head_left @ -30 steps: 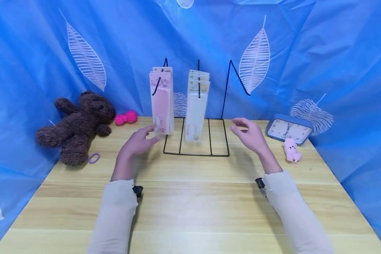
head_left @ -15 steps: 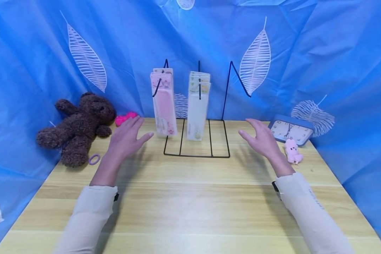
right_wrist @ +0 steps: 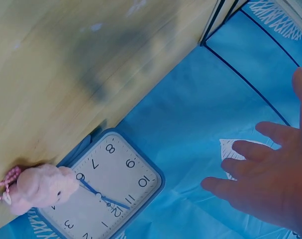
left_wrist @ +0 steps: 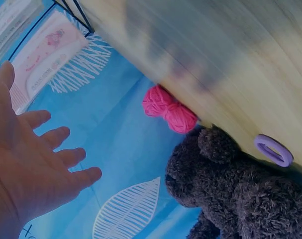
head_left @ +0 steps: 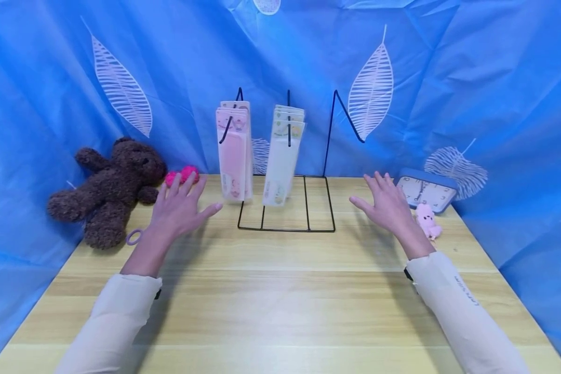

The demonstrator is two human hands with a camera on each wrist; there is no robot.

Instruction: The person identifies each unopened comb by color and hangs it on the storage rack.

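My left hand (head_left: 176,212), fingers spread and holding nothing, hovers over the table left of the black wire rack (head_left: 286,229). In the left wrist view, its thumb overlaps a pink packaged comb (left_wrist: 44,55). Several such pink packs (head_left: 234,161) hang from the rack's left hook. On the middle hook hang several whitish packs with green-printed tops (head_left: 282,163), the front one tilted. The right hook (head_left: 349,118) carries nothing. My right hand (head_left: 387,205) is also spread and holds nothing, between the rack and the blue clock (head_left: 427,190).
A brown teddy bear (head_left: 117,189) lies at the left, near a purple ring (head_left: 134,237) and a bundle of pink yarn (left_wrist: 169,109). A small pink plush toy (head_left: 427,221) leans by the clock. Blue leaf-print cloth (head_left: 304,47) surrounds the wooden table (head_left: 280,301).
My left hand has drawn back leftward from the pink packs, its fingers spreading. My right hand has shifted right and opened out. The hanging packs have swung slightly.
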